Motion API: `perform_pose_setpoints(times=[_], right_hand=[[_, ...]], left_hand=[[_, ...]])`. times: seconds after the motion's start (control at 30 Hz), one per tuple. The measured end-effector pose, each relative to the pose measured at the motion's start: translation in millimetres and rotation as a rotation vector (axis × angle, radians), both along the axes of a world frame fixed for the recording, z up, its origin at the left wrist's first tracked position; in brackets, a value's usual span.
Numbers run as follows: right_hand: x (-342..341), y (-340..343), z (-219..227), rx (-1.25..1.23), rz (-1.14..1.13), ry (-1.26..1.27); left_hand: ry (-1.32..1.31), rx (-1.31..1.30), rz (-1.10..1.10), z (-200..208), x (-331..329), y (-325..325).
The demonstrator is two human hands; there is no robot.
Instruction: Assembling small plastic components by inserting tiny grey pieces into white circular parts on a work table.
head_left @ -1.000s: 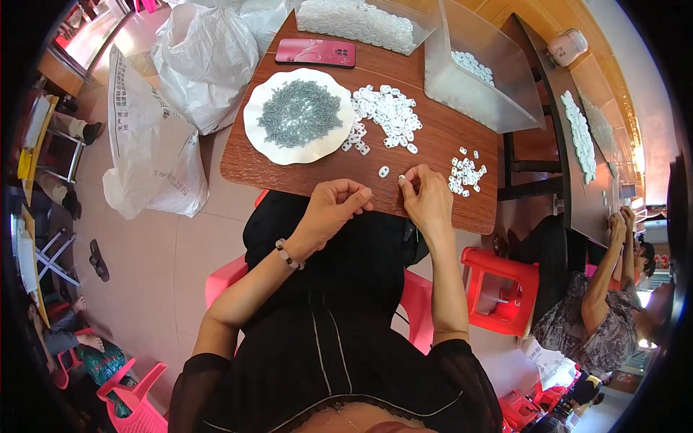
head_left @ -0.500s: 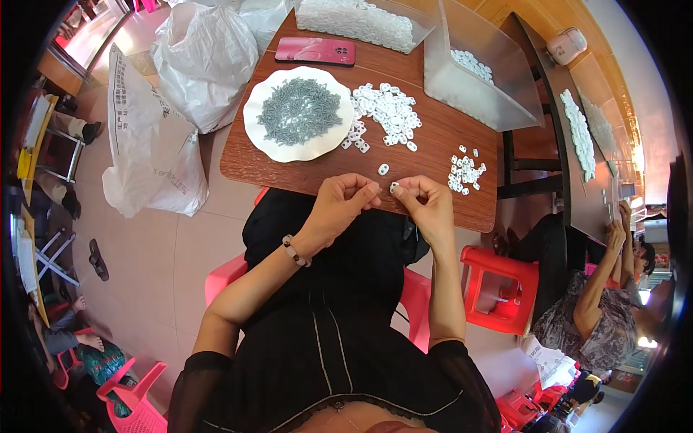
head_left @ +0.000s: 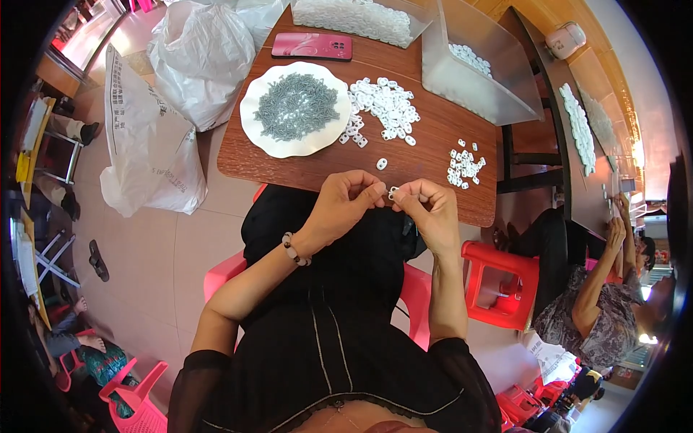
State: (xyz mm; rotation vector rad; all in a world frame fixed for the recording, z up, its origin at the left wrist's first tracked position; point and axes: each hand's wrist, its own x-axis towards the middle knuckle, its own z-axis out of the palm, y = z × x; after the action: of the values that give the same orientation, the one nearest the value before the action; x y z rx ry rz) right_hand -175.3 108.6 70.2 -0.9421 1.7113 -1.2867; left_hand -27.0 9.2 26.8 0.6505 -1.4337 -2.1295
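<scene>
Right hand: I see my right hand (head_left: 429, 213) just over the table's near edge, thumb and forefinger clamped on a small white, hard-looking piece with a dark opening (head_left: 393, 193).
Left hand: My left hand (head_left: 345, 206) is just beside it, thumb and forefinger tips drawn together; whether something thin sits between them, I cannot tell.
Held piece: It sits at the right fingertips, facing the left ones. I judge it very light, stiff and smooth, likely plastic; it could skid out of a hard squeeze, so I'd take it by its outer rim and leave the opening clear.
Loose piece: One white oval piece with two dark holes (head_left: 382, 164) lies alone on the brown wood-grain table (head_left: 253, 162), just beyond the hands; its rounded edge looks like the place to pinch.
Plate: A white, wavy-rimmed plate (head_left: 289, 150) bears a heap of thin grey pins (head_left: 297, 105). They look light and prone to roll, so I'd pick one near its end with the fingertips.
Piles: A large spread of white holed pieces (head_left: 382, 105) lies beside the plate; a smaller cluster of little white pieces (head_left: 465, 167) lies right of the right hand.
Far side: A pink phone (head_left: 312, 46) lies beyond the plate.
</scene>
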Motion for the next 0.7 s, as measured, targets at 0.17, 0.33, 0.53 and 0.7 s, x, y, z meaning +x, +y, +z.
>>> perform_pose_setpoints(times=[0.17,0.33,0.53,0.7], right_hand=[[0.8,0.6,2.6,0.044,0.027,0.029],[0.1,0.7,-0.3,0.039,0.025,0.056],[2.3,-1.2,1.9,0.036,0.023,0.071],[3.9,-1.0,0.1,0.053,0.015,0.122]], left_hand=[[-0.014,-0.042,0.007,-0.2,0.8,0.1],[-0.007,-0.072,0.012,-2.5,-1.0,0.7],[-0.04,-0.154,0.053,-5.9,-1.4,0.3],[-0.08,-0.227,0.103,-0.4,-0.8,4.4]])
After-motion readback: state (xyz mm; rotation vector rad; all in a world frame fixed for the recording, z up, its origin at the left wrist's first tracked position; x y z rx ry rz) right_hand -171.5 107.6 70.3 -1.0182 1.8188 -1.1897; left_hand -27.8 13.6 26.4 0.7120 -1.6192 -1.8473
